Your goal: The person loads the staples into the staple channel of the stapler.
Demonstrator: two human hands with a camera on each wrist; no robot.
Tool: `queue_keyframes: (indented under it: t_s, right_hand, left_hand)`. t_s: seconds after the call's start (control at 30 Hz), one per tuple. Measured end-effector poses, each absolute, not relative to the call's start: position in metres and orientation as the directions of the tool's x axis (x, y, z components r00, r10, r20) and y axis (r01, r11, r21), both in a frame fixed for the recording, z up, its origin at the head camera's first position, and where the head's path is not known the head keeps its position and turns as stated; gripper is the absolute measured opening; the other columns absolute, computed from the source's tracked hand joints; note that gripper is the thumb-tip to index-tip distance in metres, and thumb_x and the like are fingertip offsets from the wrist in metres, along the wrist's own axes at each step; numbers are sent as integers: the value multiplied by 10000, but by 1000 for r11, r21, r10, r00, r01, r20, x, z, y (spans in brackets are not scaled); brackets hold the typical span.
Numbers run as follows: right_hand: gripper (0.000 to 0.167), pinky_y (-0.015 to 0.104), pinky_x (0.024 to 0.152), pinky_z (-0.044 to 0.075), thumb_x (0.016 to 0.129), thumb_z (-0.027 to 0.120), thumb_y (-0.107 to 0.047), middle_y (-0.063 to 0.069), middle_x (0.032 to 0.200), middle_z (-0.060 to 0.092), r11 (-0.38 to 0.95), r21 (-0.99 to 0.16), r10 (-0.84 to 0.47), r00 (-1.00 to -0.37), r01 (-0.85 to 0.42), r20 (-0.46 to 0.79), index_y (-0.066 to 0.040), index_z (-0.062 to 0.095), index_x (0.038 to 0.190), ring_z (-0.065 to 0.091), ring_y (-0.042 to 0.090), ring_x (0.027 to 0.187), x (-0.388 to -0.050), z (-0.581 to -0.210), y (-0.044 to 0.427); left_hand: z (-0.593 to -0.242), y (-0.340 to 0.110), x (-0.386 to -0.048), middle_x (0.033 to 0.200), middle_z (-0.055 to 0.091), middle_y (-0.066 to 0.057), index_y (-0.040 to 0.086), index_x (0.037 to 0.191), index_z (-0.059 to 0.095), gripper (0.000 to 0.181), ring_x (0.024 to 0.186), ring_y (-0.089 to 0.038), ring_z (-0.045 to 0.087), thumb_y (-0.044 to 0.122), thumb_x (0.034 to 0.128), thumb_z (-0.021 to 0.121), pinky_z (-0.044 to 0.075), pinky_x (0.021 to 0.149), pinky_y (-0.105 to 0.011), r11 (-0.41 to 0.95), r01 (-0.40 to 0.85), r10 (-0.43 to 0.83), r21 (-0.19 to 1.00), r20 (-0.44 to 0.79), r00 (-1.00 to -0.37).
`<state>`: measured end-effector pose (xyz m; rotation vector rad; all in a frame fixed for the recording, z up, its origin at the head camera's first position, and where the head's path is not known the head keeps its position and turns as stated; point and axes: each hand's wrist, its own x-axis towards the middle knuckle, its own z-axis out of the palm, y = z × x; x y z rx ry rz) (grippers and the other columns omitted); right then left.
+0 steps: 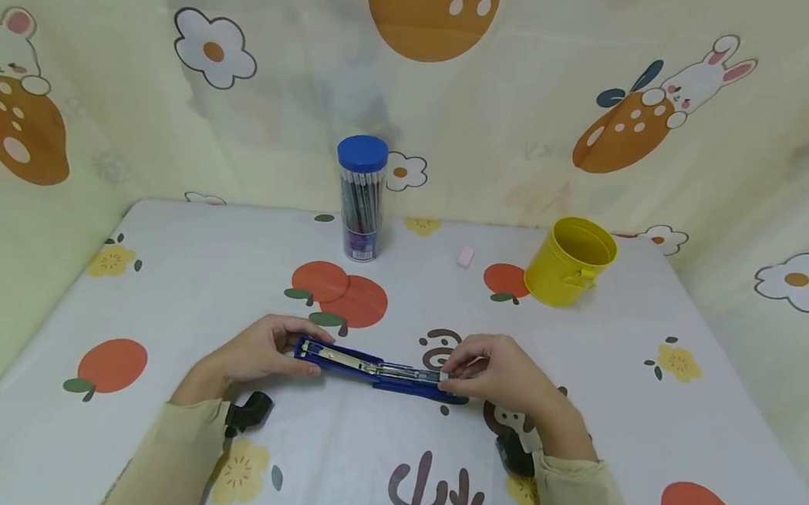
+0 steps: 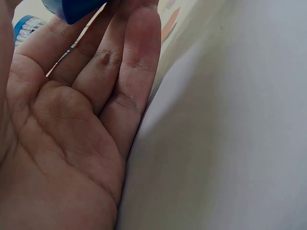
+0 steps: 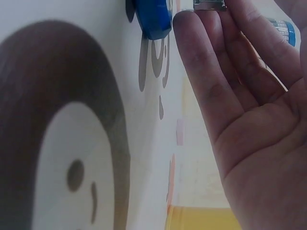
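A blue stapler (image 1: 406,386) lies opened out lengthwise, its metal inside and magazine rail facing up. My left hand (image 1: 266,348) grips its left end between thumb and fingers; the left wrist view shows only a blue corner (image 2: 76,7) of it above the palm. At the other end, the thumb and fingertips of my right hand (image 1: 501,370) pinch the silvery tip of the magazine. The right wrist view shows that silver metal piece (image 3: 210,5) at the fingertips, beside the blue base (image 3: 154,19). Whether loose staples are between those fingers, I cannot tell.
Behind the stapler stands a clear tub of pencils (image 1: 361,200) with a blue lid. A small pink eraser (image 1: 465,256) lies right of it, then a yellow bucket (image 1: 559,270). A patterned cloth covers the table (image 1: 200,302); a patterned curtain (image 1: 303,84) hangs behind.
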<state>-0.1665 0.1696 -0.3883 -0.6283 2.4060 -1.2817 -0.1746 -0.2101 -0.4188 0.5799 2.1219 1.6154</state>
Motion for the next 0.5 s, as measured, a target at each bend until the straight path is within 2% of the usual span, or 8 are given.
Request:
queue_keyframes:
  t_s: [0.5]
  right_hand:
    - [104, 304, 733, 569, 830, 851, -180, -34, 881, 694, 503, -819, -557, -828, -276, -64, -156, 794, 914, 670, 196, 793, -168, -390, 169]
  left_hand:
    - [-421, -211, -175, 1147, 707, -88, 96, 1216, 713, 427, 960, -267, 647, 135, 815, 855, 517, 813, -275, 256, 112, 545, 960, -48, -837]
